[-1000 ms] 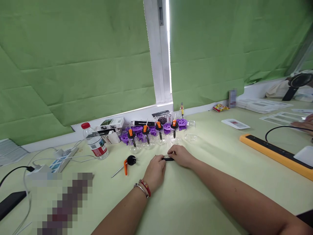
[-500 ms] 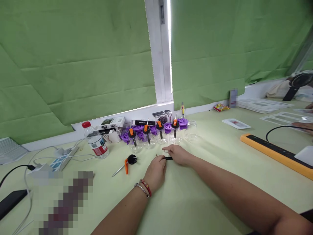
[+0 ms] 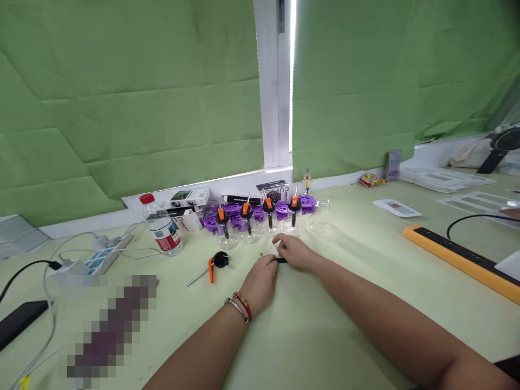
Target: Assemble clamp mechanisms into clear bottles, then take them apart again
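My left hand and my right hand meet on the pale green table, pinching a small black part between their fingertips. A tiny metal spring shows at my right hand's fingertips. Just beyond them stands a row of clear glass cups topped with black and orange pump heads, with a bare clear cup at the right end. One loose black and orange pump head lies on the table to the left of my left hand.
Purple plastic parts and small boxes line the wall. A water bottle, power strip and cables sit left. An orange-edged bar lies right, with white trays behind. Another person's hand shows at the right edge.
My hands stay together on the black part; the right hand's fingers have shifted and the small spring now shows at them. The camera has turned slightly left.
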The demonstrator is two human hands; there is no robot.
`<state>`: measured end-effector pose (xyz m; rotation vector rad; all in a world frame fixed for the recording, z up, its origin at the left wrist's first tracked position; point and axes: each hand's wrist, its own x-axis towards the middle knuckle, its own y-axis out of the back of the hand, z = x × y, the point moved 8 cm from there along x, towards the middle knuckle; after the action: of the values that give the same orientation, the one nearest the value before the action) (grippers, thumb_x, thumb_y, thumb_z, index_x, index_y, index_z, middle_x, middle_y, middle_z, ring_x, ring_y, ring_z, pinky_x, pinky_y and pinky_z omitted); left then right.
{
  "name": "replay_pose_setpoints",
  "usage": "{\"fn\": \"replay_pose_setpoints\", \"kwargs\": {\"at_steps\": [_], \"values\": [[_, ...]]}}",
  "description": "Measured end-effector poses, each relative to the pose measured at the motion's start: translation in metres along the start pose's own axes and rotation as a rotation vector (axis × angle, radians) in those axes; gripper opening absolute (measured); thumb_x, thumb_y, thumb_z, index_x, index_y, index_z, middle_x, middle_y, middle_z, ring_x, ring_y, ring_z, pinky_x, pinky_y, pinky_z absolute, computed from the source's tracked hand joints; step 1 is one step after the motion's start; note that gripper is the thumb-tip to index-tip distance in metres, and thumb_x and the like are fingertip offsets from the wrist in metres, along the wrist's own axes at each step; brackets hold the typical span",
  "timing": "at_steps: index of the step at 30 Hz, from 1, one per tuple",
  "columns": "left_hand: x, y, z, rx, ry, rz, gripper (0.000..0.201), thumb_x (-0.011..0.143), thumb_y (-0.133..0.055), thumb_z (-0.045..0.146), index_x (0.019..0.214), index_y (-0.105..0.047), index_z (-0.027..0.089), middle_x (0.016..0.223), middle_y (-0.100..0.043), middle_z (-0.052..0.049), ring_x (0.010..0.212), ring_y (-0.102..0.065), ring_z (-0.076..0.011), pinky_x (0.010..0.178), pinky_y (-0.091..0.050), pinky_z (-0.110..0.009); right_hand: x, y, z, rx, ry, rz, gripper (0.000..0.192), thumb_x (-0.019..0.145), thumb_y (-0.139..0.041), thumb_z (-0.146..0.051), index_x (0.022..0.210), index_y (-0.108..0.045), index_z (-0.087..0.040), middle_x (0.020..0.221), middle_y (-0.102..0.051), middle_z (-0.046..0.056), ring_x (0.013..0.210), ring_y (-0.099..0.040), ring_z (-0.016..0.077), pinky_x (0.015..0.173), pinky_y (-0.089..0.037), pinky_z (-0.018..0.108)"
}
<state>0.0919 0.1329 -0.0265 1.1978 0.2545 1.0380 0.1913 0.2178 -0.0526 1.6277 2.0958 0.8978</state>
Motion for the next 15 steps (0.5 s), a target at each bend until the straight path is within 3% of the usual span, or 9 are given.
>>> {"fn": "replay_pose_setpoints", "kwargs": {"at_steps": [5,15], "values": [[-0.0003,0.0013,0.0014,-0.013,0.000,0.002,0.025,0.085,-0.038,0.009,0.096,-0.059,0.016,0.106,-0.058,-0.011,0.100,-0.053,-0.0212,0.091,-0.045,-0.037,-0.0003,-0.0012,0.0057,0.077,-0.016,0.042,0.024,0.078,-0.052,-0.022,0.102,-0.051,-0.019,0.067,-0.060,-0.003,0.064,-0.057,0.0132,0.059,-0.041,0.023],[0.0002,0.0010,0.0017,0.005,0.003,-0.017,0.025,0.086,-0.037,0.010,0.099,-0.059,0.015,0.109,-0.058,-0.011,0.105,-0.052,-0.0219,0.093,-0.044,-0.037,-0.0091,0.0003,0.0030,0.184,0.076,0.046,0.018,0.076,-0.054,-0.024,0.094,-0.049,-0.021,0.070,-0.060,-0.004,0.062,-0.054,0.0119,0.061,-0.042,0.025]]}}
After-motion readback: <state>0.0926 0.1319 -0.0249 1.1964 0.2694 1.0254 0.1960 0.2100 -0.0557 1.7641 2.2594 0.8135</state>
